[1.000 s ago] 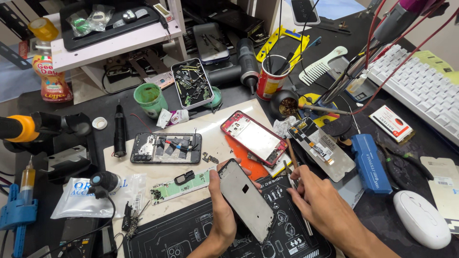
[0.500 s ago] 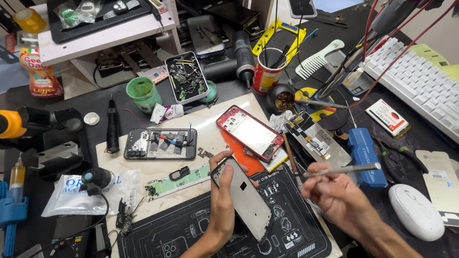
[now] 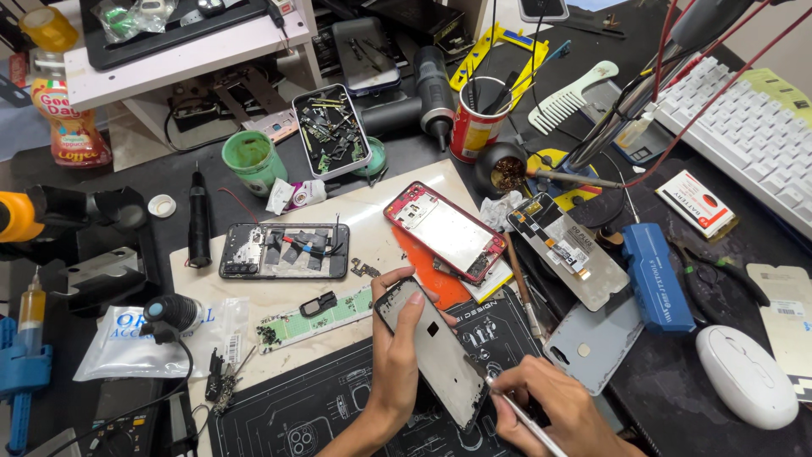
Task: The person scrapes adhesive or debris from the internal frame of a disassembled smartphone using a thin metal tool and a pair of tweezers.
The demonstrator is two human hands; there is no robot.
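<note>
- Left hand [image 3: 397,355] is wrapped around a bare phone frame [image 3: 433,351], fingers curled over its upper edge, holding it tilted above the black repair mat [image 3: 338,402].
- Right hand [image 3: 554,406] is closed in a pen grip on a thin metal tool [image 3: 520,415]; the tip meets the frame's lower right edge, and the tool's rear end runs out of view at the bottom.
- Both forearms are cut off by the picture's lower edge.
- Just beyond lie a red phone body [image 3: 444,230] and an opened black phone [image 3: 283,251]; their small parts are hard to make out.
</note>
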